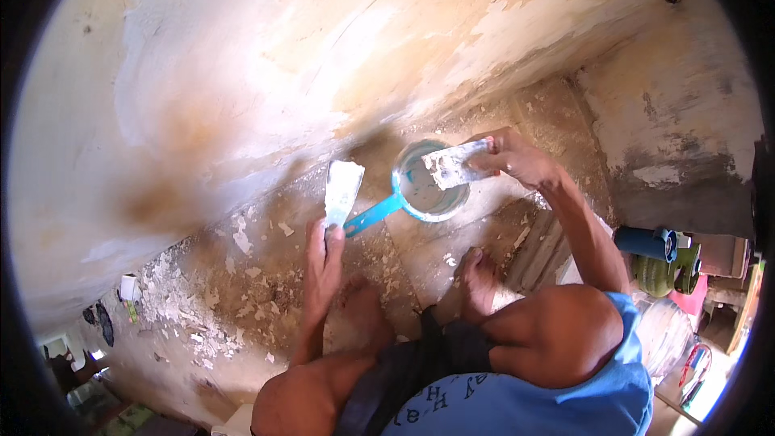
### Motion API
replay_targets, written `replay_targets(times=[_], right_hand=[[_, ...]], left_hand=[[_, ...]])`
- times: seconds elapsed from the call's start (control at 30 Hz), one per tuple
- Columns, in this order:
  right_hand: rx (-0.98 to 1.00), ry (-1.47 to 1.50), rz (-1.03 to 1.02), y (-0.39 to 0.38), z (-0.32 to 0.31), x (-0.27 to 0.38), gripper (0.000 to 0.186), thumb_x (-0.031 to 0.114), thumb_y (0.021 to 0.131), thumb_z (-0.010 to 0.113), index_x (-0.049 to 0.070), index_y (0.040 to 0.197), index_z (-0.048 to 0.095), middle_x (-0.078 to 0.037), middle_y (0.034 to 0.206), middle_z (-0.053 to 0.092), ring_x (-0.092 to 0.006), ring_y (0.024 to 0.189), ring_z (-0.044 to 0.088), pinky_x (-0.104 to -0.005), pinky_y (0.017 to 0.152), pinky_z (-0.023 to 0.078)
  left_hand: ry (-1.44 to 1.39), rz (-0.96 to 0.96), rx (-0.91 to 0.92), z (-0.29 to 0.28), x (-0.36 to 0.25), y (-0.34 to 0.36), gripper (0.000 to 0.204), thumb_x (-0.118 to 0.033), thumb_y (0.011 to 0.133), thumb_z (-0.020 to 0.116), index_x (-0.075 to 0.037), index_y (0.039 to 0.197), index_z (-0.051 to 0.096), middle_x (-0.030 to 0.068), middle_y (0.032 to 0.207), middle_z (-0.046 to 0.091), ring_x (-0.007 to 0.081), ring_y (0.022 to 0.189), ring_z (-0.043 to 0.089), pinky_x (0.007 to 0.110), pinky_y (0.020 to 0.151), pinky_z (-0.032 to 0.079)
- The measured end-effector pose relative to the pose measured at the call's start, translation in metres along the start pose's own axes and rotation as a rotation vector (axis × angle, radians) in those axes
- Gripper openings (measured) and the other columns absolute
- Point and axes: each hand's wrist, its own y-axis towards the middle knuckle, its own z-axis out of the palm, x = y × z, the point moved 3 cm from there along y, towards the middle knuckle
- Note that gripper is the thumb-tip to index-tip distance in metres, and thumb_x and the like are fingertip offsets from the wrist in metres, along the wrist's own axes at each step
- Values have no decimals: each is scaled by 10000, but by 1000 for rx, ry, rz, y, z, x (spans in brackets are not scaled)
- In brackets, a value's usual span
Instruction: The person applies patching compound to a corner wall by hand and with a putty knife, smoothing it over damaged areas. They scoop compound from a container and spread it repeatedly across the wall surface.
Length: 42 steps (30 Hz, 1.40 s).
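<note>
My left hand [324, 257] is closed around the lower end of a flat putty knife [344, 190], its pale blade pointing up and coated white. In my right hand [521, 158] is a second flat scraper [454, 163], smeared with white paste and tilted over the rim of a round dipper. This blue dipper [373, 216] has pale paste inside and along its rim. Its long handle reaches to my left fingers; I cannot tell whether they grip it too. My fingers partly cover both scrapers' near ends.
A patchy, peeling wall [266, 56] rises ahead. Paint flakes [194, 315] litter the brown floor around my bare feet [478, 281]. On the right lie a blue cylinder [646, 244] and a green rounded object [655, 274]. A small white container [129, 287] stands at far left.
</note>
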Motion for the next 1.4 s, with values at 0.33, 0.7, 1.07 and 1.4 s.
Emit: replay_targets(times=[0.33,0.7,1.07,1.4], right_hand=[[-185,580,-347,-33,13,4,261,27,877,670,-32,1131,655,-131,1070,706,-218,1002,651,-351,939,476],[-256,127,-494,-52,29,9,228,-54,888,594,6,1071,715,-148,1148,687,-240,1106,629,-343,977,469],[-348,-129,-735,-48,49,2,330,-122,837,574,35,1100,696,-126,1152,693,-281,1135,627,-384,985,470],[-513,-508,-709,-32,52,-26,396,-145,795,540,49,1103,696,-122,1161,690,-270,1100,641,-371,969,475]], left_hand=[[-601,-300,524,37,-64,1,317,-292,993,563,-13,1140,527,98,845,644,168,646,652,253,508,484],[-564,-246,565,59,-85,-2,253,-264,1009,531,-13,1046,535,95,822,621,139,599,604,243,465,434],[-569,-147,521,69,-89,-13,220,-230,1036,479,-17,1013,527,41,796,552,85,579,487,243,504,400],[-563,-47,520,67,-98,-11,180,-181,1030,473,-11,1010,528,53,809,572,88,589,507,244,503,405]])
